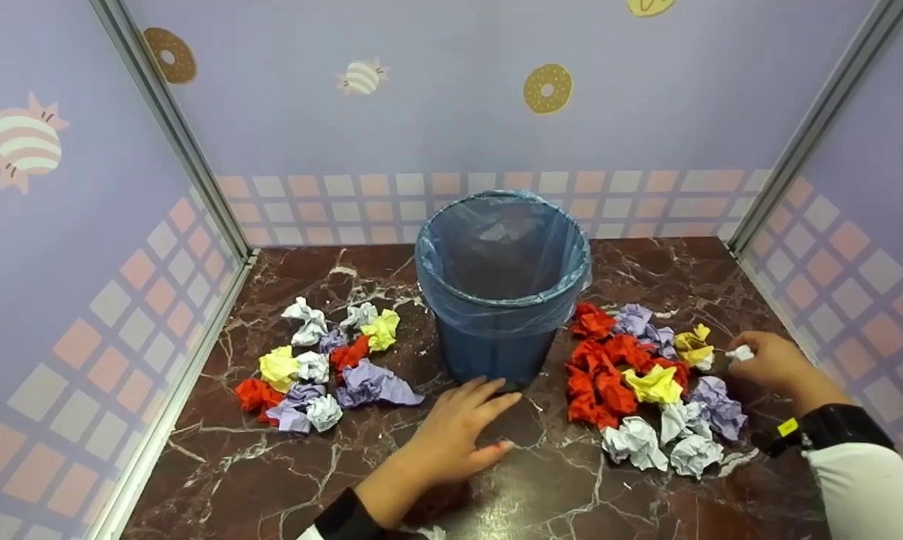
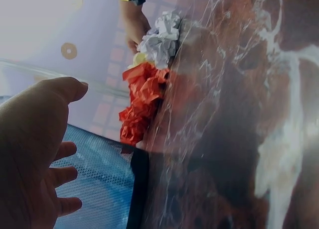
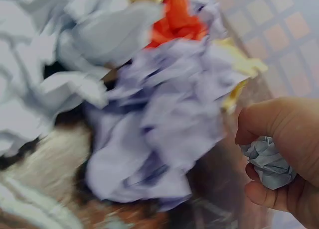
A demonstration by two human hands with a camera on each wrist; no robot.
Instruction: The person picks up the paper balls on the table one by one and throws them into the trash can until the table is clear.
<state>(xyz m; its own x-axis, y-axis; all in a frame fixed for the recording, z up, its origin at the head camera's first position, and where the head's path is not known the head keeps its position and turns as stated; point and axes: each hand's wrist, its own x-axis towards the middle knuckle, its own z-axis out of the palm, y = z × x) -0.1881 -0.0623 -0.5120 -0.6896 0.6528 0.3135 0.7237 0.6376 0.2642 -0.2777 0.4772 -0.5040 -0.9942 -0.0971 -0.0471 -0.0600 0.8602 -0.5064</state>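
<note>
A blue bin (image 1: pixel 501 285) lined with a clear plastic bag stands at the middle of the marble table (image 1: pixel 391 480). My left hand (image 1: pixel 459 435) lies flat and open on the table just in front of the bin (image 2: pixel 94 184). At the right edge of the right-hand paper pile (image 1: pixel 646 382), my right hand (image 1: pixel 766 361) grips a small white crumpled paper ball (image 1: pixel 740 352). The right wrist view shows that ball (image 3: pixel 269 162) enclosed by curled fingers (image 3: pixel 279 124), with lilac paper (image 3: pixel 164 134) close beside it.
A second heap of crumpled red, yellow, white and lilac paper (image 1: pixel 324 367) lies left of the bin. Patterned walls close the table in at the back and on both sides.
</note>
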